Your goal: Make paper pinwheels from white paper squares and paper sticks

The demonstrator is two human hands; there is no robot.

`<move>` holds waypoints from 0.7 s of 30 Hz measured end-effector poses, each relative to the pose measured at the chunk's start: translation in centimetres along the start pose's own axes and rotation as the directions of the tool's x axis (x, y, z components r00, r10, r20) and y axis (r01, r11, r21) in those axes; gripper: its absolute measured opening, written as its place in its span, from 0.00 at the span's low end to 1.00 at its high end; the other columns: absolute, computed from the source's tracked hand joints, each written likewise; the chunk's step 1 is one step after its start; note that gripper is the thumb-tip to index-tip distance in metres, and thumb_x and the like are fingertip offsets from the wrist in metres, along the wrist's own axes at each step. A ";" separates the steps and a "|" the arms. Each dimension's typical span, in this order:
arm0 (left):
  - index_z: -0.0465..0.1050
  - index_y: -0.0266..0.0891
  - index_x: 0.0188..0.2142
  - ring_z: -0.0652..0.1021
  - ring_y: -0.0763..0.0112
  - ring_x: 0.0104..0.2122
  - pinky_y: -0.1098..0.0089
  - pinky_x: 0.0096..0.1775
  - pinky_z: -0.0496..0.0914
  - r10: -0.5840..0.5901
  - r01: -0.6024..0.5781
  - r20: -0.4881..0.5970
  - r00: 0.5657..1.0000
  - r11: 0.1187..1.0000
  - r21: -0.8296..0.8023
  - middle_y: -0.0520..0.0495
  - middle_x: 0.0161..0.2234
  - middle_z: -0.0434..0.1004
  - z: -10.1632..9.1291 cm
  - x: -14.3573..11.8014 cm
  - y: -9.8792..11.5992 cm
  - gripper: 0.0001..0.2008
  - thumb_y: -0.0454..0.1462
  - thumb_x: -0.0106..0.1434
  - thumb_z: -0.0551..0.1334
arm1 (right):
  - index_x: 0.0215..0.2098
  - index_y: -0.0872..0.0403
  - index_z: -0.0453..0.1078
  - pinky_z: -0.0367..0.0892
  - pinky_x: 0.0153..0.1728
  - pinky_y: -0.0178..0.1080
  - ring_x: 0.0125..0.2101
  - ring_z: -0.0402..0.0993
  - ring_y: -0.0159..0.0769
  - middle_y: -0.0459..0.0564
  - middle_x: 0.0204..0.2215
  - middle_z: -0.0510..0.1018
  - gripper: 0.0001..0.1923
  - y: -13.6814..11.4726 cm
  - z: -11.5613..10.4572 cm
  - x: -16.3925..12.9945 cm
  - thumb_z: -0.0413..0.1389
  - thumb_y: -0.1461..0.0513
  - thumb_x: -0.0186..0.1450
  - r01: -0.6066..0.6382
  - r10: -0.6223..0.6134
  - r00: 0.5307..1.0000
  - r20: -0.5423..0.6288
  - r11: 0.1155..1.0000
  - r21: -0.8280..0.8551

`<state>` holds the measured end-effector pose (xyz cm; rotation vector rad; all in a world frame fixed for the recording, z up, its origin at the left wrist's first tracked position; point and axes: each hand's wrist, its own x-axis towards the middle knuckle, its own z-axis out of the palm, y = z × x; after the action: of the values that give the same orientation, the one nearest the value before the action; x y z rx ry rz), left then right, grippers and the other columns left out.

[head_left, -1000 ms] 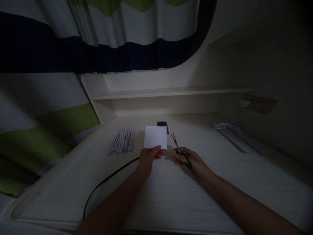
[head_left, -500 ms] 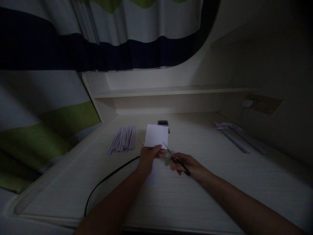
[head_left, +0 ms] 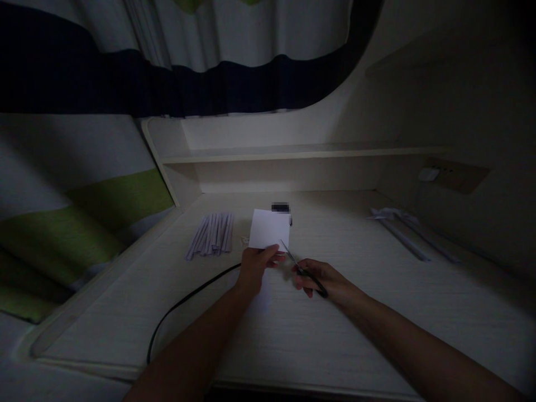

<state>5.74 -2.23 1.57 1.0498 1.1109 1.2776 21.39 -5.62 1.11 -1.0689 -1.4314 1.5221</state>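
Observation:
My left hand (head_left: 256, 264) pinches the near edge of a white square sheet of paper (head_left: 270, 228), thumb on top and fingers beneath. In my right hand (head_left: 316, 273) is a pair of scissors (head_left: 299, 268) with dark handles. Their metal blades point up and left, and the tip overlaps the lower right part of the paper. Whether the blades are cutting into it I cannot tell. A white patch, perhaps more paper, lies faintly on the desk below my left hand.
Rolled paper tubes (head_left: 211, 234) lie in a bundle on the left of the desk (head_left: 343, 335). Long plastic-like strips (head_left: 400, 237) rest at the right. A black cable (head_left: 180, 304) curves to the front edge. Behind the paper is a dark, blurred object (head_left: 280, 207); a shelf (head_left: 293, 153) runs along the back.
The whole view has shifted slightly. My hands, the paper and the scissors keep nearly the same positions relative to one another.

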 end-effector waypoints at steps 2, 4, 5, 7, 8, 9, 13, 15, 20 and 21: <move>0.73 0.30 0.27 0.76 0.68 0.24 0.74 0.23 0.66 -0.007 0.007 -0.003 1.000 1.000 0.005 0.38 0.27 0.77 0.0 0.0 0.0 0.12 0.39 0.47 0.63 | 0.27 0.55 0.65 0.57 0.17 0.31 0.17 0.61 0.25 0.44 0.19 0.69 0.14 0.0 0.0 0.0 0.60 0.57 0.46 0.003 -0.003 1.000 0.001 1.000 0.001; 0.73 0.30 0.27 0.76 0.68 0.24 0.74 0.23 0.66 -0.006 0.006 0.002 1.000 1.000 0.007 0.39 0.27 0.77 0.0 0.0 0.1 0.11 0.38 0.47 0.63 | 0.27 0.55 0.65 0.57 0.17 0.31 0.17 0.61 0.25 0.44 0.19 0.69 0.13 0.1 0.0 0.0 0.60 0.57 0.47 0.010 -0.010 1.000 0.005 1.000 0.000; 0.73 0.30 0.26 0.76 0.68 0.24 0.74 0.23 0.66 -0.005 0.005 0.005 1.000 1.000 0.010 0.39 0.26 0.77 0.0 -0.1 0.1 0.11 0.38 0.47 0.63 | 0.27 0.55 0.64 0.56 0.16 0.31 0.17 0.61 0.25 0.43 0.19 0.69 0.13 0.1 0.0 0.0 0.60 0.57 0.47 0.013 -0.013 1.000 0.004 1.000 -0.004; 0.73 0.30 0.26 0.76 0.68 0.24 0.74 0.23 0.66 -0.002 0.002 0.007 1.000 1.000 0.017 0.39 0.26 0.77 0.0 -0.1 0.1 0.11 0.38 0.47 0.63 | 0.27 0.55 0.64 0.55 0.16 0.31 0.15 0.60 0.24 0.43 0.18 0.68 0.14 0.3 -0.1 0.1 0.60 0.57 0.47 0.010 -0.010 1.000 0.001 1.000 -0.025; 0.73 0.30 0.26 0.76 0.68 0.24 0.74 0.23 0.66 -0.004 0.004 0.007 1.000 1.000 0.021 0.39 0.25 0.77 0.0 -0.1 0.2 0.11 0.38 0.47 0.62 | 0.27 0.55 0.64 0.54 0.15 0.31 0.15 0.59 0.24 0.43 0.17 0.68 0.14 0.3 -0.1 0.1 0.60 0.57 0.47 0.008 -0.008 1.000 0.000 0.999 -0.036; 0.73 0.30 0.25 0.76 0.68 0.23 0.74 0.23 0.66 -0.007 0.007 0.005 1.000 1.000 0.025 0.39 0.25 0.77 0.0 -0.2 0.2 0.10 0.38 0.47 0.62 | 0.27 0.55 0.64 0.54 0.15 0.31 0.14 0.59 0.24 0.42 0.17 0.68 0.14 0.3 -0.2 0.2 0.60 0.56 0.47 0.008 -0.008 1.000 0.000 0.999 -0.045; 0.73 0.30 0.25 0.76 0.68 0.23 0.74 0.23 0.66 -0.017 0.017 -0.006 1.000 0.999 0.030 0.39 0.24 0.77 0.0 -0.2 0.4 0.10 0.38 0.46 0.63 | 0.27 0.55 0.64 0.54 0.15 0.31 0.14 0.59 0.24 0.42 0.17 0.69 0.15 0.5 -0.2 0.2 0.60 0.55 0.47 0.005 -0.004 1.000 0.003 0.999 -0.052; 0.73 0.30 0.25 0.76 0.68 0.23 0.74 0.23 0.66 -0.015 0.015 -0.004 1.000 1.000 0.025 0.39 0.24 0.77 0.0 -0.2 0.4 0.10 0.38 0.46 0.63 | 0.27 0.55 0.64 0.54 0.15 0.31 0.14 0.59 0.23 0.42 0.17 0.69 0.16 0.5 -0.2 0.3 0.60 0.55 0.46 0.003 -0.003 1.000 0.001 0.999 -0.041; 0.74 0.30 0.24 0.76 0.68 0.23 0.73 0.23 0.66 -0.014 0.014 -0.006 1.000 0.999 0.028 0.40 0.24 0.77 0.1 -0.2 0.4 0.10 0.38 0.46 0.63 | 0.26 0.55 0.64 0.55 0.16 0.31 0.15 0.60 0.24 0.42 0.18 0.68 0.16 0.2 0.0 0.3 0.61 0.56 0.44 -0.002 0.002 1.000 -0.013 1.000 -0.010; 0.74 0.30 0.24 0.76 0.68 0.23 0.73 0.23 0.66 -0.015 0.015 -0.008 1.000 0.999 0.030 0.40 0.24 0.77 0.1 -0.2 0.4 0.09 0.38 0.46 0.63 | 0.26 0.55 0.65 0.55 0.16 0.31 0.15 0.59 0.24 0.42 0.17 0.68 0.15 0.2 0.0 0.2 0.61 0.57 0.44 -0.003 0.003 1.000 -0.016 1.000 -0.008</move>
<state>5.80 -2.45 1.98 1.0581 1.1454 1.2579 21.35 -5.40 0.92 -1.0864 -1.4269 1.5083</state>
